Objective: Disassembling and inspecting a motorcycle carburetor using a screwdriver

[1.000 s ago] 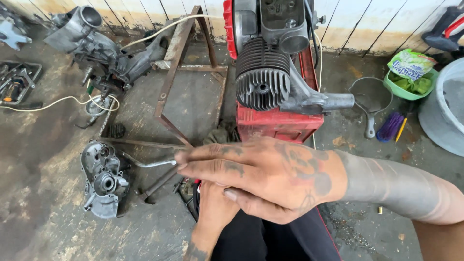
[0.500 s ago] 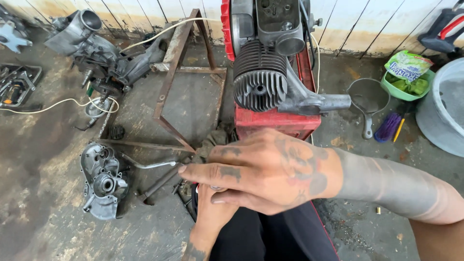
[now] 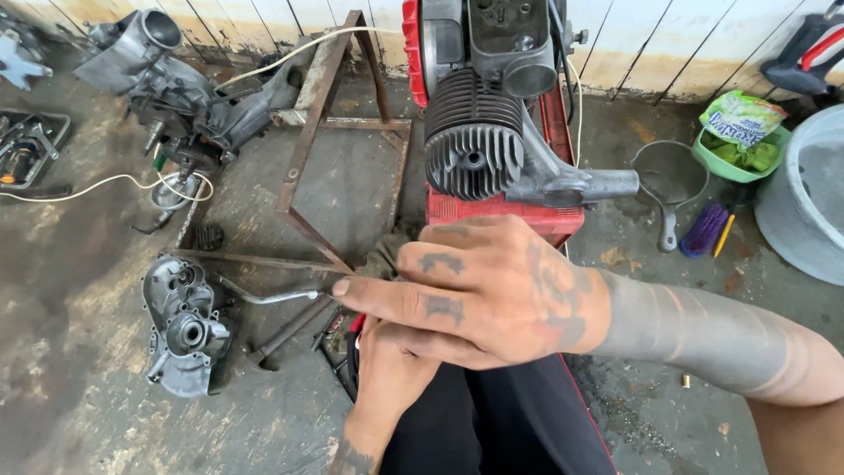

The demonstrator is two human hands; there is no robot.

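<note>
At six o'clock, nearest the camera, the left hand (image 3: 391,369) is reaching up from below, and the tattooed right hand (image 3: 488,295) is lying across it, fingers (image 3: 387,297) stretched out flat and pointing to nine o'clock. Whether the left hand is gripping anything I cannot tell, since the right one is covering it; the right is grasping nothing that shows.

Just beyond the fingertips, a bent chrome lever (image 3: 264,295) is lying on the stained concrete floor (image 3: 79,290), and at eight o'clock from it a grey cast-metal engine cover (image 3: 185,330) is resting flat.

At twelve o'clock from the hands, a black finned engine cylinder (image 3: 473,145) is sitting on a red metal stand (image 3: 492,211). A rusty angle-iron frame (image 3: 312,132) is standing at eleven o'clock, with a grey dismantled engine casing (image 3: 167,75) farther out at ten o'clock.

At two o'clock a dark round pan with a handle (image 3: 668,176), a purple brush (image 3: 703,230) and a green plastic bowl (image 3: 734,163) are sitting near a grey basin (image 3: 804,202).
</note>
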